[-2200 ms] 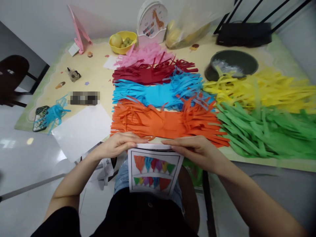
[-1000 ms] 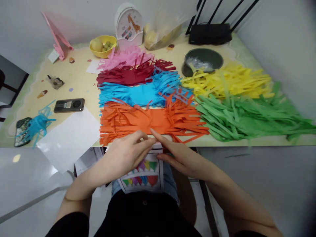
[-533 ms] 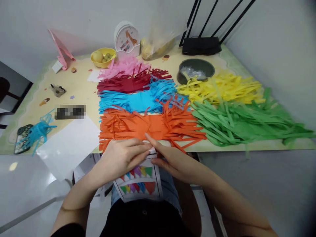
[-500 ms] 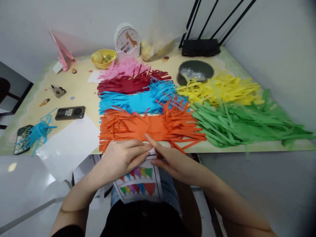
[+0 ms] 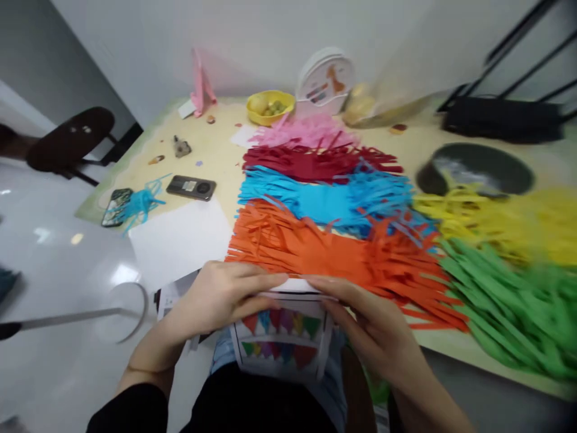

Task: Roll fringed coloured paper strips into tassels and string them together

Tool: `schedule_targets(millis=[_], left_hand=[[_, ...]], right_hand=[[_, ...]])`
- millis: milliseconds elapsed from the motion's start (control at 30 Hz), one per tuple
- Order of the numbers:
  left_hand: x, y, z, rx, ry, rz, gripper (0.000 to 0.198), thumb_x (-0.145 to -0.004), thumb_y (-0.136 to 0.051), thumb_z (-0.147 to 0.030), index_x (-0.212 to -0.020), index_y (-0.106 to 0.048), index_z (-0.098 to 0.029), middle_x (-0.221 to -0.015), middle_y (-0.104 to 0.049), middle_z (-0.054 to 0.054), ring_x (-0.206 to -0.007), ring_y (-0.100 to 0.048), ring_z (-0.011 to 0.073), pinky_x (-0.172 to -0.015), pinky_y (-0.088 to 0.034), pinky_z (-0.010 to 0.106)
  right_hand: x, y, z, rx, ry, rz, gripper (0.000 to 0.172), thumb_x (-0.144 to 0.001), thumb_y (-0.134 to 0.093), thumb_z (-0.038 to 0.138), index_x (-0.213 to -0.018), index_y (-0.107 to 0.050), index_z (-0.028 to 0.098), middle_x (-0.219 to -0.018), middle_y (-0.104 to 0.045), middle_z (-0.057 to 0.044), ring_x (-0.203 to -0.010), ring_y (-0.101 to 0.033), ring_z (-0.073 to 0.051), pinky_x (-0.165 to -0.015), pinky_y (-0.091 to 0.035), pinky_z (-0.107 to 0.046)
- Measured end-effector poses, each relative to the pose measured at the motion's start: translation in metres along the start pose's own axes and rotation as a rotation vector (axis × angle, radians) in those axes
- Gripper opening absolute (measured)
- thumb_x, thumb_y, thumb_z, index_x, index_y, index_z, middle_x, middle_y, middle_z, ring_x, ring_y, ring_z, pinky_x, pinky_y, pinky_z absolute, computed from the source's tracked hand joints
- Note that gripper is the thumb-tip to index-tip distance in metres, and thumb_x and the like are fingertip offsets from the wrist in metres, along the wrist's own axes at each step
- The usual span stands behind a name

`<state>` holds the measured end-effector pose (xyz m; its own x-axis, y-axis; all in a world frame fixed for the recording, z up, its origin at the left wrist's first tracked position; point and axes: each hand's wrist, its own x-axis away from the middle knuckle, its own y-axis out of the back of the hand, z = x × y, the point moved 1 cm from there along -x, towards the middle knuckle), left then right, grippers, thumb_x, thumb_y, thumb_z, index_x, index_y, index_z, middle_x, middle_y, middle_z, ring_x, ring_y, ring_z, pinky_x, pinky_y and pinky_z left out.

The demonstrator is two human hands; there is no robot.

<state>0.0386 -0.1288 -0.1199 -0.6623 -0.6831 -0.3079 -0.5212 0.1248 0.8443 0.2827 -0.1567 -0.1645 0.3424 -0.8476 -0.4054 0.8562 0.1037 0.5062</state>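
Observation:
A white paper sheet [image 5: 283, 356] with two rows of coloured pennants on it hangs over my lap, below the table's front edge. My left hand [image 5: 228, 294] pinches its top left part, fingers above and thumb underneath. At the top right corner my right hand [image 5: 367, 316] grips it in the same way. The sheet's upper edge looks bent over between my fingertips. Just beyond my hands lies orange fringed paper [image 5: 311, 246]. Behind it come blue fringed paper [image 5: 320, 201], dark red fringed paper [image 5: 306, 163] and pink fringed paper [image 5: 306, 132].
Yellow strips [image 5: 505, 222] and green strips [image 5: 509, 307] cover the right side. A dark bowl [image 5: 509, 165] and a black router [image 5: 500, 120] stand behind. On the left are a phone [image 5: 192, 187], white paper [image 5: 184, 237] and blue shreds [image 5: 142, 203]. A yellow fruit bowl [image 5: 270, 120] sits behind.
My view has turned left, so the table things appear further right. My right hand has moved apart from the left, out to the sheet's right corner.

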Motion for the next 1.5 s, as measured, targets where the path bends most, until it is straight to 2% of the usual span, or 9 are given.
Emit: schedule_targets(millis=[100, 200, 333, 433, 500, 567, 633, 867, 1500], left_hand=[[0.034, 0.019, 0.017, 0.194, 0.101, -0.13, 0.028, -0.094, -0.069, -0.022, -0.122, -0.071, -0.019, -0.103, -0.078, 0.005, -0.088, -0.075, 0.0124, -0.078, -0.058, 0.019], [0.068, 0.041, 0.029, 0.206, 0.134, -0.224, 0.024, -0.093, -0.069, -0.016, -0.116, -0.074, -0.018, -0.094, -0.076, 0.005, -0.083, -0.072, 0.0111, -0.074, -0.056, 0.018], [0.116, 0.062, 0.041, -0.004, 0.283, -0.012, 0.022, -0.096, -0.065, -0.021, -0.115, -0.076, -0.022, -0.09, -0.074, 0.002, -0.073, -0.07, 0.0102, -0.062, -0.052, 0.018], [0.139, 0.055, 0.055, -0.092, 0.392, 0.148, 0.022, -0.1, -0.06, -0.028, -0.113, -0.077, -0.025, -0.085, -0.074, 0.0, -0.072, -0.07, 0.012, -0.07, -0.055, 0.023], [0.14, 0.042, 0.067, -0.099, 0.377, 0.221, 0.025, -0.102, -0.056, -0.032, -0.115, -0.077, -0.027, -0.082, -0.074, -0.001, -0.075, -0.071, 0.0138, -0.095, -0.056, 0.036], [0.132, 0.027, 0.08, -0.066, 0.344, 0.277, 0.026, -0.102, -0.055, -0.033, -0.115, -0.076, -0.028, -0.082, -0.075, -0.002, -0.077, -0.071, 0.0141, -0.115, -0.043, 0.05], [0.121, 0.016, 0.093, -0.014, 0.335, 0.322, 0.024, -0.101, -0.057, -0.033, -0.112, -0.077, -0.028, -0.082, -0.075, -0.002, -0.077, -0.071, 0.0132, -0.123, -0.032, 0.053], [0.113, 0.0, 0.123, 0.098, 0.377, 0.364, 0.019, -0.097, -0.063, -0.028, -0.109, -0.078, -0.027, -0.086, -0.078, -0.002, -0.078, -0.072, 0.0125, -0.126, -0.025, 0.056], [0.12, -0.01, 0.127, 0.107, 0.371, 0.286, 0.018, -0.095, -0.065, -0.023, -0.105, -0.079, -0.026, -0.081, -0.078, -0.003, -0.074, -0.072, 0.0114, -0.126, -0.027, 0.052]], right_hand=[[-0.019, -0.021, 0.008, -0.047, 0.041, 0.043, 0.032, -0.097, -0.058, 0.014, -0.125, -0.064, 0.028, -0.112, -0.077, -0.002, -0.105, -0.074, -0.012, -0.092, -0.058, -0.018], [-0.04, -0.052, 0.017, -0.124, 0.135, 0.123, 0.031, -0.099, -0.056, 0.013, -0.126, -0.063, 0.027, -0.113, -0.075, -0.003, -0.107, -0.072, -0.012, -0.094, -0.058, -0.02], [-0.071, -0.087, 0.008, -0.097, 0.216, 0.375, 0.027, -0.101, -0.055, 0.021, -0.125, -0.065, 0.024, -0.126, -0.072, -0.008, -0.117, -0.069, -0.018, -0.099, -0.058, -0.031], [-0.099, -0.108, -0.016, 0.084, 0.112, 0.335, 0.021, -0.1, -0.054, 0.022, -0.116, -0.067, 0.019, -0.117, -0.074, -0.012, -0.11, -0.072, -0.024, -0.094, -0.06, -0.04], [-0.118, -0.125, -0.031, 0.16, 0.028, 0.318, 0.02, -0.098, -0.053, 0.018, -0.115, -0.064, 0.017, -0.113, -0.073, -0.014, -0.103, -0.073, -0.027, -0.088, -0.061, -0.043], [-0.133, -0.145, -0.041, 0.167, -0.01, 0.36, 0.026, -0.094, -0.053, 0.014, -0.119, -0.06, 0.017, -0.117, -0.07, -0.015, -0.102, -0.072, -0.027, -0.086, -0.06, -0.043], [-0.142, -0.165, -0.048, 0.145, -0.004, 0.418, 0.031, -0.092, -0.053, 0.011, -0.122, -0.057, 0.018, -0.122, -0.066, -0.015, -0.106, -0.07, -0.027, -0.089, -0.059, -0.044], [-0.147, -0.2, -0.054, 0.126, 0.066, 0.512, 0.035, -0.088, -0.051, 0.008, -0.122, -0.054, 0.016, -0.123, -0.063, -0.016, -0.113, -0.064, -0.028, -0.095, -0.055, -0.045], [-0.166, -0.226, -0.05, 0.174, 0.045, 0.405, 0.045, -0.08, -0.046, 0.0, -0.123, -0.052, 0.013, -0.127, -0.057, -0.018, -0.115, -0.061, -0.028, -0.098, -0.052, -0.044]])
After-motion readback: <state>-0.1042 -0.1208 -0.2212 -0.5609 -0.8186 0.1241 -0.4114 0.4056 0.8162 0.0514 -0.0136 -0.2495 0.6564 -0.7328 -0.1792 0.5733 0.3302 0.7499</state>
